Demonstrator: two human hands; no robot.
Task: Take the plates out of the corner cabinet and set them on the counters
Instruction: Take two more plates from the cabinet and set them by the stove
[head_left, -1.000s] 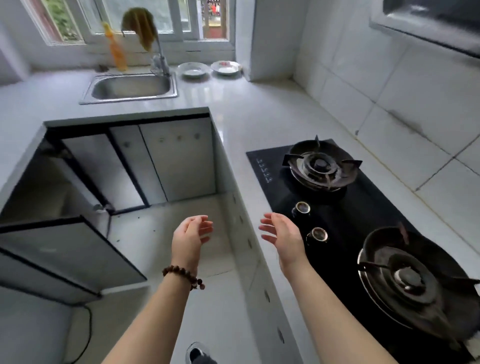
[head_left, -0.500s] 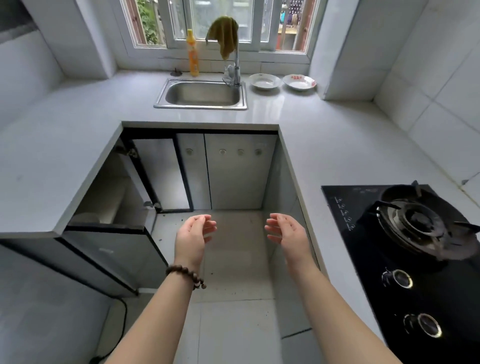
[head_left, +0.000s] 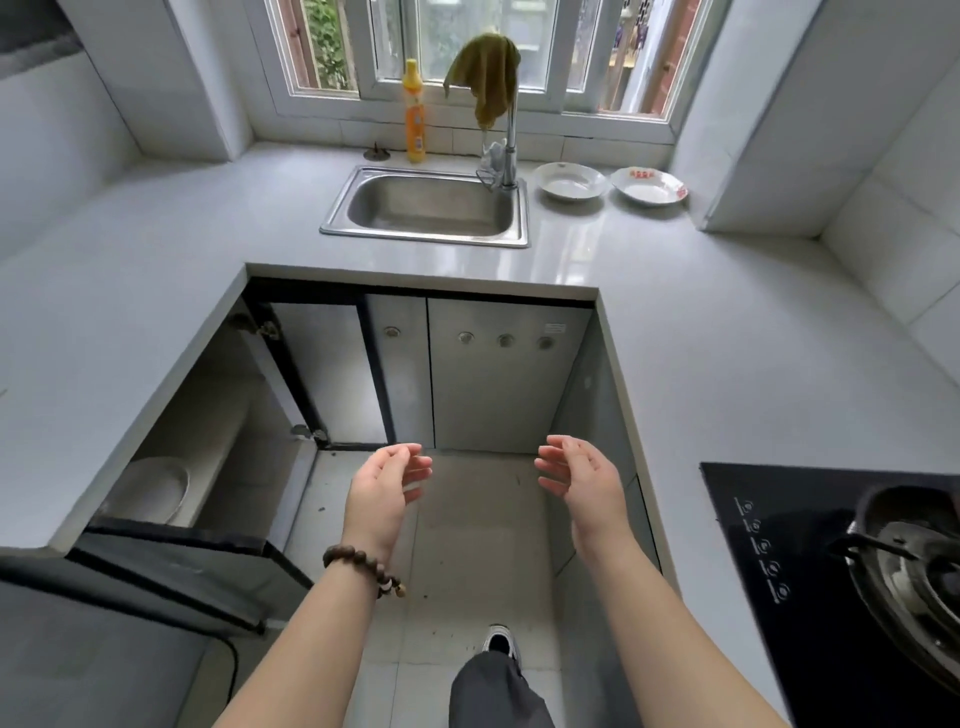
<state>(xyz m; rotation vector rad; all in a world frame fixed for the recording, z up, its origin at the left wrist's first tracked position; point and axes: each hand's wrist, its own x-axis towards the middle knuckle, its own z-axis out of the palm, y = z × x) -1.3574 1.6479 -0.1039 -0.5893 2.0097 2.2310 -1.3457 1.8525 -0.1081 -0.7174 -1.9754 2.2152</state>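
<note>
Two white plates stand on the back counter right of the sink: a plain one (head_left: 570, 181) and one with a red pattern (head_left: 649, 186). The corner cabinet (head_left: 218, 447) at the left stands open under the counter, and a pale round dish (head_left: 150, 488) shows inside it. My left hand (head_left: 387, 488) and my right hand (head_left: 582, 480) hang over the floor between the counters, palms facing each other, fingers apart, holding nothing. Both are to the right of the open cabinet.
A steel sink (head_left: 428, 205) with a tap and a green cloth (head_left: 488, 73) sits under the window, beside an orange bottle (head_left: 414, 111). A black gas hob (head_left: 852, 582) lies at the right. The open cabinet door (head_left: 171, 566) juts out low on the left. White counter (head_left: 727, 332) runs around.
The view has swung left from the hob toward the sink and the open cabinet. Both hands stay raised, empty and apart.
</note>
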